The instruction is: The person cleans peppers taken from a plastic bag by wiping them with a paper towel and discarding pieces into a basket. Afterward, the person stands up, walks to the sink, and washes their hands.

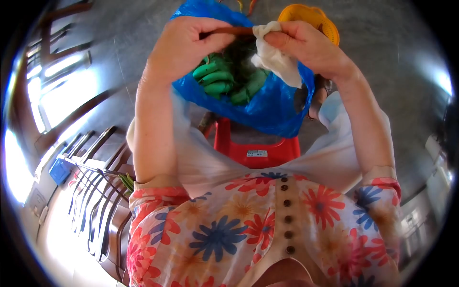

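Note:
My left hand (pixel 191 48) is closed around one end of a thin reddish-brown stick-like item (pixel 232 30). The item's other end meets a white cloth (pixel 282 64), which my right hand (pixel 313 45) pinches; whether its fingers also grip the item through the cloth is hidden. Both hands are over an open blue plastic bag (pixel 272 112). Inside the bag lie several green, finger-shaped pieces like bananas (pixel 215 79), with a darker, blurred mass beside them.
A red plastic stool (pixel 239 153) stands under the bag's near edge, between my knees. Beyond the bag at the right is a yellow basket (pixel 311 16). Dark chairs (pixel 103 191) and a blue object (pixel 60 170) are at the left. Grey floor (pixel 124 28) surrounds them.

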Motion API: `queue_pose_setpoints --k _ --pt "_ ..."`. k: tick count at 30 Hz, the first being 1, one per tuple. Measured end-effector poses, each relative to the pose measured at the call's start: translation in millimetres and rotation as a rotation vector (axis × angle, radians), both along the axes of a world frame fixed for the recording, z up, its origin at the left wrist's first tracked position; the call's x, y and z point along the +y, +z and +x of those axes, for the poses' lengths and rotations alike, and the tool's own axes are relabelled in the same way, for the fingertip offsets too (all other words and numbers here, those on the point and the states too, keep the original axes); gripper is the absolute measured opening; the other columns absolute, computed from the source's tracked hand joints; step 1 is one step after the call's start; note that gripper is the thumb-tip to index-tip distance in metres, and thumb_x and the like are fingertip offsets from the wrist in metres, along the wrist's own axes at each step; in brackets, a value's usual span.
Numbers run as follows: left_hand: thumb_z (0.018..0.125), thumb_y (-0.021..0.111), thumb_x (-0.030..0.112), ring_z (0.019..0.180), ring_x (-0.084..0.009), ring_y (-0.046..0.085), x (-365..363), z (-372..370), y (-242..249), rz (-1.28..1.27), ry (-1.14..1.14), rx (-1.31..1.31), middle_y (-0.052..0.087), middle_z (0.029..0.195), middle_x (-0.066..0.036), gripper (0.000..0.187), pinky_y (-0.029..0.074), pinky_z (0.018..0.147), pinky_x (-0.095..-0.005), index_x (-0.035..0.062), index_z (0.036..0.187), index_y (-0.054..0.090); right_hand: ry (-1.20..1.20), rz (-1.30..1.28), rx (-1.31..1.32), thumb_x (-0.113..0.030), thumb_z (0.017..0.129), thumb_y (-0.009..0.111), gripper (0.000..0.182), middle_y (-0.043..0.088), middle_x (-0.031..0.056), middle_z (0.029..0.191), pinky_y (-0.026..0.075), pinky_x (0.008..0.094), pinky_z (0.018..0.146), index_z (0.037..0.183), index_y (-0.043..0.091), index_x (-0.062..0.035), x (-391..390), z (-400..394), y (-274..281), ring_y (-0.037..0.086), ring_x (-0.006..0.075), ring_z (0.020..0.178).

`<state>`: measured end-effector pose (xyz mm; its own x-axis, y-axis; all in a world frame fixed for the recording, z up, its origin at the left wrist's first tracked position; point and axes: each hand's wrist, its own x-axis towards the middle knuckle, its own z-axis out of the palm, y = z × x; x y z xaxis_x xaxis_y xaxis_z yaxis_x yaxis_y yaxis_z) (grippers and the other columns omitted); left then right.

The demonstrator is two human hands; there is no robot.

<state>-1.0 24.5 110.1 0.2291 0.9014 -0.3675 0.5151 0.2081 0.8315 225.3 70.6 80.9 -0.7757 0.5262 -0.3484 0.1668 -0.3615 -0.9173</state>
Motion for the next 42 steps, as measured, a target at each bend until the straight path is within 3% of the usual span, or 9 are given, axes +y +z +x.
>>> queue_pose_setpoints --k 6,12,17,20,23,32,35,38,42 --pt "0.078 0.065 0.012 0.067 -0.0075 0.053 -0.1 -1.9 -3.5 0.084 0.102 0.133 0.06 0.075 0.0 0.021 0.043 0.062 -0.0212 0.001 0.096 0.064 -0.104 0.143 -0.099 -0.027 0.089 0.052 0.03 0.061 0.001 0.084 0.044 0.0212 0.066 0.103 0.059 -0.0012 0.5 1.6 -4.7 0.054 0.0068 0.075" --pt "0.074 0.065 0.011 0.067 -0.011 0.054 -4.1 21.8 -9.4 0.347 -0.107 0.309 0.059 0.074 -0.007 0.019 0.042 0.062 -0.0236 0.0038 0.092 0.064 -0.035 0.3 -0.191 -0.022 0.087 0.052 0.027 0.063 0.0065 0.081 0.046 0.0241 0.066 0.1 0.06 -0.0011 -6.3 -2.0 -8.2 0.058 0.0118 0.074" --pt "0.075 0.065 0.011 0.06 -0.0081 0.053 -6.2 30.9 -12.2 0.146 -0.053 0.186 0.062 0.074 -0.004 0.023 0.044 0.057 -0.0227 0.0027 0.097 0.063 -0.036 0.602 -0.223 -0.027 0.086 0.052 0.024 0.063 0.0094 0.076 0.047 0.0293 0.063 0.095 0.061 -0.007 -5.8 -6.4 -5.5 0.061 0.0218 0.07" --pt "0.072 0.065 0.014 0.062 -0.0192 0.059 -6.8 32.6 -16.0 0.1 0.151 -0.013 0.063 0.071 -0.01 0.019 0.046 0.059 -0.0277 0.0046 0.088 0.065 -0.129 0.528 -0.188 -0.026 0.086 0.052 0.024 0.062 0.01 0.075 0.047 0.029 0.061 0.095 0.061 -0.0056 -5.0 -6.8 -5.0 0.061 0.0203 0.068" --pt "0.078 0.064 0.009 0.068 -0.0057 0.053 -5.6 26.7 -16.0 0.122 0.165 -0.091 0.062 0.08 0.0 0.023 0.045 0.06 -0.0201 0.0027 0.1 0.063 -0.219 0.511 -0.163 -0.025 0.086 0.053 0.024 0.062 0.0104 0.074 0.047 0.0282 0.06 0.095 0.06 -0.0043 -2.6 -4.1 -12.7 0.06 0.019 0.067" --pt "0.079 0.063 0.008 0.071 -0.0055 0.054 -7.7 29.7 -14.8 0.038 0.169 -0.126 0.062 0.085 0.0 0.026 0.045 0.065 -0.0193 0.0014 0.104 0.06 -0.204 0.552 -0.132 -0.026 0.086 0.055 0.025 0.061 0.0095 0.072 0.046 0.0269 0.058 0.094 0.06 -0.0032 -3.9 -2.9 -8.8 0.059 0.0152 0.064" --pt "0.074 0.066 0.012 0.063 -0.0068 0.055 -9.2 34.9 -23.2 0.057 0.219 -0.251 0.063 0.073 -0.004 0.021 0.046 0.061 -0.0209 0.0012 0.092 0.064 -0.152 0.499 -0.218 -0.027 0.085 0.056 0.026 0.06 0.0075 0.07 0.046 0.0258 0.058 0.093 0.061 -0.003 -2.7 -4.6 -3.1 0.058 0.0134 0.063" --pt "0.074 0.067 0.011 0.063 -0.0066 0.055 -8.5 34.7 -13.5 0.033 0.188 -0.145 0.062 0.072 -0.003 0.019 0.045 0.061 -0.0205 0.0014 0.09 0.065 -0.168 0.385 -0.176 -0.028 0.085 0.056 0.027 0.06 0.0052 0.068 0.046 0.0247 0.058 0.091 0.062 -0.0026 -2.5 -5.7 -4.1 0.056 0.0115 0.062" --pt "0.077 0.065 0.007 0.067 -0.0055 0.054 -8.9 34.0 -9.6 0.046 0.198 -0.128 0.061 0.074 -0.002 0.019 0.044 0.059 -0.0189 0.0009 0.095 0.064 -0.452 0.198 -0.09 -0.027 0.086 0.055 0.027 0.062 0.0042 0.08 0.046 0.0245 0.064 0.095 0.06 -0.0021 4.7 -2.7 -12.5 0.058 0.0111 0.073"
